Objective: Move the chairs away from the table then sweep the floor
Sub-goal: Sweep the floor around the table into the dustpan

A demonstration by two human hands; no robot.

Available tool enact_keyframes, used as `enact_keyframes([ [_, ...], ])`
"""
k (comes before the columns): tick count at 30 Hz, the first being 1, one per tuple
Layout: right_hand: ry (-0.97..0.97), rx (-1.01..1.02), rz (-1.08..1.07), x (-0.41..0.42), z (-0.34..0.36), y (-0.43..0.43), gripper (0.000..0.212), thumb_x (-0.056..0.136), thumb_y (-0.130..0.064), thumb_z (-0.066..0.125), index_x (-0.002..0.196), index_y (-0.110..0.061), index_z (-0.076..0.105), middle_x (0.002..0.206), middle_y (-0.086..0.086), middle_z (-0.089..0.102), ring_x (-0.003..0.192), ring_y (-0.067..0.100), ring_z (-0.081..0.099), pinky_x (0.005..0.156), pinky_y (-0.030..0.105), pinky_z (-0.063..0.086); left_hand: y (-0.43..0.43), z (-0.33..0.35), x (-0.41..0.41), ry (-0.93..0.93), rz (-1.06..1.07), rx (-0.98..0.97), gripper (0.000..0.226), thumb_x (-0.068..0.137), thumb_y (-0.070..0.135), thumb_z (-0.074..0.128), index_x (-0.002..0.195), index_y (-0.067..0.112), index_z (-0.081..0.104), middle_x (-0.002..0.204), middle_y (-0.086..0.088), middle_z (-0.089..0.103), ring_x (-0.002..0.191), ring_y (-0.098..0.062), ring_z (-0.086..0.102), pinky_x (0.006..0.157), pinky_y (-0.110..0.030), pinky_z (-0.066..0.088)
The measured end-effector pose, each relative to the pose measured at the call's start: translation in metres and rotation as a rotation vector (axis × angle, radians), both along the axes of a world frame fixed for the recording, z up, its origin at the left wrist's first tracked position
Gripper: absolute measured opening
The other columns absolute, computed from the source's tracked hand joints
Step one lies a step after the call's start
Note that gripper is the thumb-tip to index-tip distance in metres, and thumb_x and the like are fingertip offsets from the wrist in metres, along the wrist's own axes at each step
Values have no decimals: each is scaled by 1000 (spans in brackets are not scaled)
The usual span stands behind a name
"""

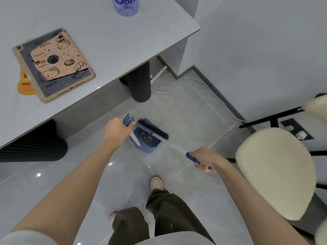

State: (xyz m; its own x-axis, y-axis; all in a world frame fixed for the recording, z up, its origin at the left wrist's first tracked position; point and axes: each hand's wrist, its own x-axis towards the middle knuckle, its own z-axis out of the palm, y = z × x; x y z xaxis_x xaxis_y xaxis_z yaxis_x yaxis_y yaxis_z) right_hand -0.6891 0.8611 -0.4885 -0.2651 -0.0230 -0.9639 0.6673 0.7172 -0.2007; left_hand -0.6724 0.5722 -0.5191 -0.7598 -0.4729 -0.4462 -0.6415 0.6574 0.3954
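My left hand [118, 133] grips the blue comb-topped handle of a blue dustpan [148, 138] that stands on the grey tiled floor [185, 110] beside the table. A small dark scrap lies inside the pan. My right hand [205, 159] grips the blue end of a broom handle [190, 156]. The broom's black bristle head [153, 129] rests at the pan's mouth. A cream-cushioned chair [276, 172] with black legs stands at my right, away from the grey table [109, 50].
On the table lie a tablet in a cartoon cover [53, 64] and a blue water bottle [126, 6]. A ribbed black table leg [140, 82] stands behind the pan. A white cable [212, 92] runs along the wall base. My shoes [157, 183] are below.
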Motion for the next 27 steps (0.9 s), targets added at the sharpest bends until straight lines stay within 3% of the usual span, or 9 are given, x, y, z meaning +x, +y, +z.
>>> enact_keyframes([
  [3, -90, -77, -243, -11, 35, 23, 17, 100, -19, 38, 86, -10, 45, 60, 3, 31, 26, 3, 20, 26, 11, 14, 1, 1, 3, 2, 8, 18, 43, 91, 37, 57, 84, -5, 65, 81, -26, 66, 79, -39, 65, 57, -30, 38],
  [8, 10, -30, -233, -9, 45, 54, 19, 101, -22, 38, 96, -6, 48, 63, 6, 37, 30, 5, 22, 26, 13, 17, 0, 6, 16, 2, 31, 38, 39, 90, 37, 59, 88, -1, 67, 79, -20, 65, 82, -38, 65, 64, -30, 41],
  [12, 253, 32, -13, -9, 24, 40, 28, 96, -5, 34, 69, -13, 36, 57, 10, 35, 43, 15, 27, 31, 21, 17, 3, 10, 29, -18, -24, -27, 42, 91, 40, 57, 85, 0, 66, 79, -19, 66, 81, -36, 65, 63, -30, 42],
  [14, 327, 64, 84, -9, 8, 24, 36, 96, -4, 35, 62, -16, 33, 57, 11, 38, 44, 17, 33, 26, 24, 29, 2, 11, 34, -15, -30, -50, 42, 91, 40, 57, 87, -1, 66, 83, -22, 68, 83, -37, 65, 64, -31, 43],
  [18, 212, 198, 398, 13, -20, -2, 37, 77, 8, 53, 56, -12, 30, 65, 8, 52, 51, 17, 50, 41, 19, 31, 3, 8, 42, -16, -37, -79, 39, 92, 39, 56, 89, 1, 65, 87, -21, 68, 84, -38, 64, 63, -30, 41],
  [20, 198, 196, 470, 26, -25, -4, 32, 71, 9, 50, 56, -13, 31, 58, 3, 41, 44, 13, 38, 39, 19, 26, 5, 7, 46, -12, -26, -73, 37, 91, 37, 57, 89, 1, 65, 84, -19, 66, 81, -36, 63, 64, -30, 41],
  [22, 100, 89, 231, 27, -15, 9, 29, 89, -4, 47, 63, -14, 38, 57, 2, 39, 38, 11, 36, 27, 17, 28, 5, 7, 48, -11, 10, -56, 37, 91, 37, 57, 87, 0, 64, 76, -16, 61, 71, -32, 57, 62, -30, 39],
  [24, -4, 29, -80, 14, 4, 32, 21, 99, -18, 41, 78, -13, 44, 58, 3, 35, 28, 6, 29, 23, 11, 18, 6, 8, 51, -14, 24, -49, 39, 91, 37, 57, 85, -1, 63, 71, -13, 57, 66, -29, 52, 60, -30, 39],
  [27, -29, -20, -206, 4, 36, 56, 20, 100, -26, 42, 103, -7, 49, 65, 6, 35, 25, 3, 20, 25, 10, 13, 8, 8, 56, -13, -4, -22, 40, 91, 37, 57, 78, 0, 60, 66, -12, 56, 62, -26, 52, 51, -28, 36],
])
